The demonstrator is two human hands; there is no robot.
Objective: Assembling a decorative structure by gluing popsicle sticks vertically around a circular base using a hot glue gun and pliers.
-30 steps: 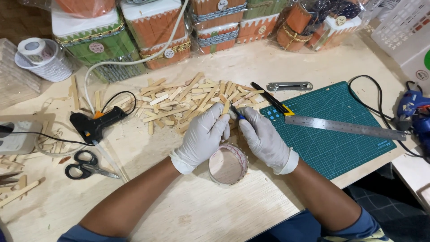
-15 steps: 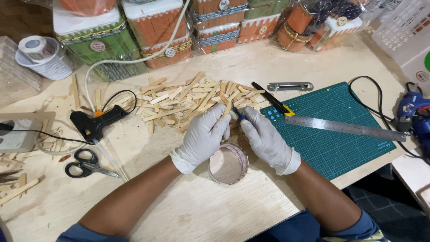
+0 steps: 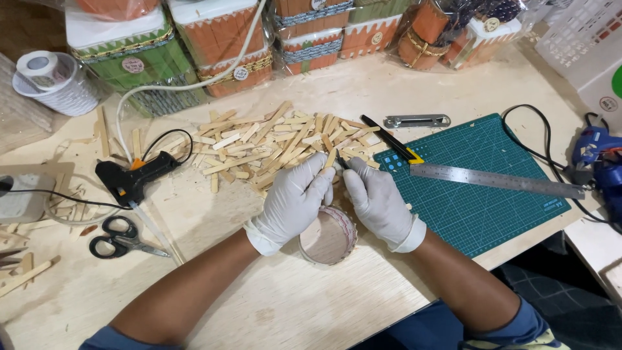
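Wooden table (image 3: 291,304), stick pile (image 3: 278,142) behind, both hands' fingers gripping one stick (image 3: 331,157), round container (image 3: 328,235) below

we're at a craft bench: glue gun (image 3: 133,178), cutting mat (image 3: 473,188), ruler (image 3: 495,181), sticks (image 3: 272,142) beyond our hands, decorated boxes (image 3: 220,45) behind.
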